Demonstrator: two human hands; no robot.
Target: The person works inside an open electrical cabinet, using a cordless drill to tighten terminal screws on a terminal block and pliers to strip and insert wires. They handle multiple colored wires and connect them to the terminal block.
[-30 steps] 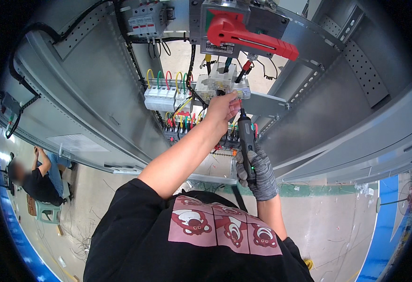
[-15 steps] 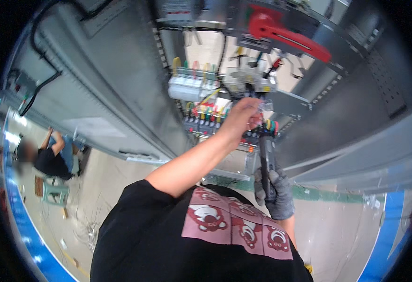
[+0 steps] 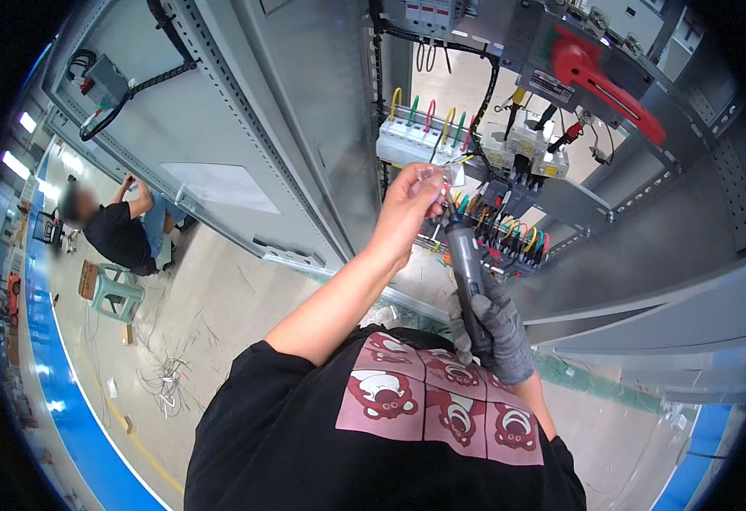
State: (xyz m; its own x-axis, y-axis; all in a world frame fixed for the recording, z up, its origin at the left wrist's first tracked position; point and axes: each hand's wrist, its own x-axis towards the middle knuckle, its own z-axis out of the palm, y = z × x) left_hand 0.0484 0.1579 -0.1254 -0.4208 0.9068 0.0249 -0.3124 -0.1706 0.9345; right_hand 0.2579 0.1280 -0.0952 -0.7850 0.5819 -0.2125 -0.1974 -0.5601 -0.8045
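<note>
My bare left hand (image 3: 407, 209) is closed, thumb and fingers pinching a small clear plastic piece (image 3: 452, 175) in front of the open cabinet. In a grey work glove, my right hand (image 3: 506, 334) wraps round the grip of a black and dark grey electric screwdriver (image 3: 467, 266). The screwdriver points up and away, its tip just below the plastic piece; whether they touch I cannot tell. Beyond my left hand is a row of white breakers (image 3: 416, 142) with coloured wire loops. Dark terminal parts with coloured wires (image 3: 518, 243) sit lower, right of the screwdriver.
A red rotary handle (image 3: 603, 81) juts out at the cabinet's upper right. The grey cabinet door (image 3: 220, 128) stands open on the left. Further left a person in black (image 3: 117, 226) sits by a green stool (image 3: 117, 294). Loose wire offcuts (image 3: 167, 383) lie on the floor.
The view has swung, so the cabinet's parts sit further right. My left hand with the plastic piece now appears left of the breakers' lower right, and the screwdriver leans more to the left.
</note>
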